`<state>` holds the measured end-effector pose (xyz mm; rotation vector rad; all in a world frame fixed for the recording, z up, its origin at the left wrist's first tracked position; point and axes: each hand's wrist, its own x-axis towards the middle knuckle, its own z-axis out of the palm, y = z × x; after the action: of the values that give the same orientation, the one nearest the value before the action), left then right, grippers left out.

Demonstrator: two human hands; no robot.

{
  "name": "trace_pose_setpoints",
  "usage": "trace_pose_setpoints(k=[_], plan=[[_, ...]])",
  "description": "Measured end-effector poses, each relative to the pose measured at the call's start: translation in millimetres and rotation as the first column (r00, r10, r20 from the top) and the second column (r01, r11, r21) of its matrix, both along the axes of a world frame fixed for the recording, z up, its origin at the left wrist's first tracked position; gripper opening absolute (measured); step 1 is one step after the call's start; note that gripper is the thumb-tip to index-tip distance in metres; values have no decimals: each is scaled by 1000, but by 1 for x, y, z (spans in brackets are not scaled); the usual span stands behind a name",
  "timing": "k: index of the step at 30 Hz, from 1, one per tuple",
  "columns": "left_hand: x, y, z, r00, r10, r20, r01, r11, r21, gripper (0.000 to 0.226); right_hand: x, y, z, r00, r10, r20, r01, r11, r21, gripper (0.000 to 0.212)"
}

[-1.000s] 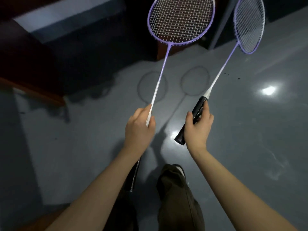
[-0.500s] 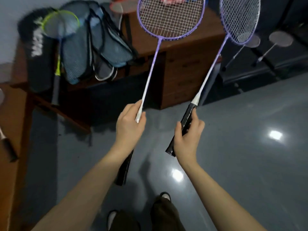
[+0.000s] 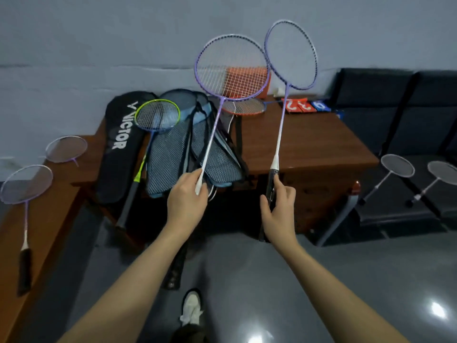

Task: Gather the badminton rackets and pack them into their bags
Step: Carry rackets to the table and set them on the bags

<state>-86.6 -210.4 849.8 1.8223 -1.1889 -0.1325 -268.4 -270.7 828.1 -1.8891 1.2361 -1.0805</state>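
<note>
**Two purple rackets in hand, bags on bench ahead**

Grey wall fills the top; glossy grey floor below. Black seats at right carry two grey rackets, lying side by side, handles twd the floor. Brown bench sits centre, w/ a lower side bench at left.

On the bench: black VICTOR bag, next to it a heap of blue mesh bags hanging over the front edge. Green racket lies across both, handle past the edge. Orange racket lies behind, partly hidden by the held heads. Orange box at the wall, seen thru strings; red/blue cards beside it.

Side bench holds two more purple rackets, one nearer, one further back.

Left hand grips left racket at the white end of the shaft; its black handle runs under the forearm. Right hand wraps the black grip of right racket. Hands are apart; both heads are raised, rims touching or overlapping. A white shoe shows at the bottom.
</note>
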Motion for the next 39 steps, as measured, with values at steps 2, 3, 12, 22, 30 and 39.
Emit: trace_pose_setpoints(k=[2, 3, 12, 22, 30, 39], plan=[[34, -31, -4, 999, 47, 25, -48, 998, 33, 33, 27, -33, 1, 999, 25, -23, -24, 1000, 6, 56], [50, -47, -7, 998, 60, 24, -61, 997, 51, 32, 40, -47, 2, 999, 31, -33, -31, 999, 9, 55], [161, -162, -10, 991, 126, -42, -120, 984, 134, 37, 133, -162, -4, 985, 114, -130, -112, 993, 26, 58], [181, -275, -68, 984, 141, -105, -94, 929, 359, 27, 178, -255, -38, 954, 236, -185, -220, 970, 101, 59], [165, -312, -118, 975, 29, -221, 99, 834, 543, 49, 167, -274, -63, 914, 350, -203, -316, 931, 185, 61], [180, -291, -130, 964, -215, 154, 65, 757, 650, 53, 179, -278, -101, 812, 396, -428, -352, 918, 182, 57]])
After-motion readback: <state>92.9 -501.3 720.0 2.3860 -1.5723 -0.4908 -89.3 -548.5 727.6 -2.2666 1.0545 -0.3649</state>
